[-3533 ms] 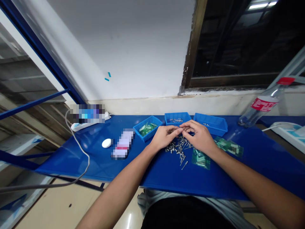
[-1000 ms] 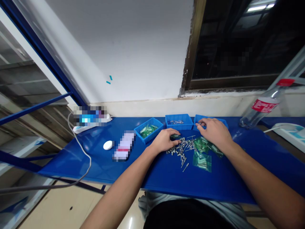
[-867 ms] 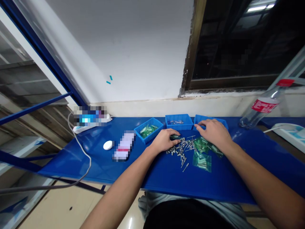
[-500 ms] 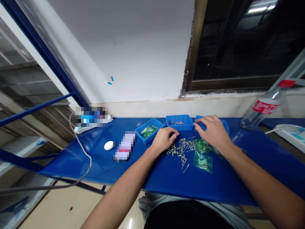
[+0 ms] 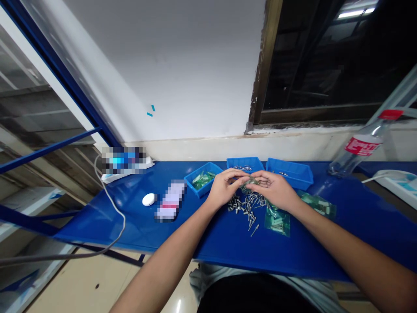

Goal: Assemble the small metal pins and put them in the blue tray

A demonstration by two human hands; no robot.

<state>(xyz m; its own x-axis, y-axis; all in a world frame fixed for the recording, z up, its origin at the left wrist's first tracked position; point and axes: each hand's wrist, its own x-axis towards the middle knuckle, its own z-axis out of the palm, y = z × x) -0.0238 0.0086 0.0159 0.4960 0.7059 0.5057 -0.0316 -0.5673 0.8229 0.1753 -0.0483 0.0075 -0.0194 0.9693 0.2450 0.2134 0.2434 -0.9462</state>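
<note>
My left hand (image 5: 228, 186) and my right hand (image 5: 273, 188) meet above a pile of small metal parts. Between their fingertips is a small green plastic bag (image 5: 250, 182), partly hidden by the fingers. Beneath lie loose blind rivets (image 5: 251, 208) with long pins, and short metal cylindrical pieces (image 5: 237, 204) to their left. A green bag with parts inside (image 5: 277, 222) lies just in front of my right hand. Another pair of green bags, overlapping, (image 5: 321, 206) rests by my right forearm.
Three blue bins line the back: the left bin (image 5: 202, 191) holds green bags, the middle bin (image 5: 233, 164) rivets, the right bin (image 5: 296, 176) a few small parts. A phone (image 5: 171, 200), white round case (image 5: 148, 199), power strip (image 5: 127, 174) and plastic bottle (image 5: 361, 145) stand around.
My right hand has come left and down from the right bin to meet my left hand. A green bag is now held between them. My left hand has barely moved.
</note>
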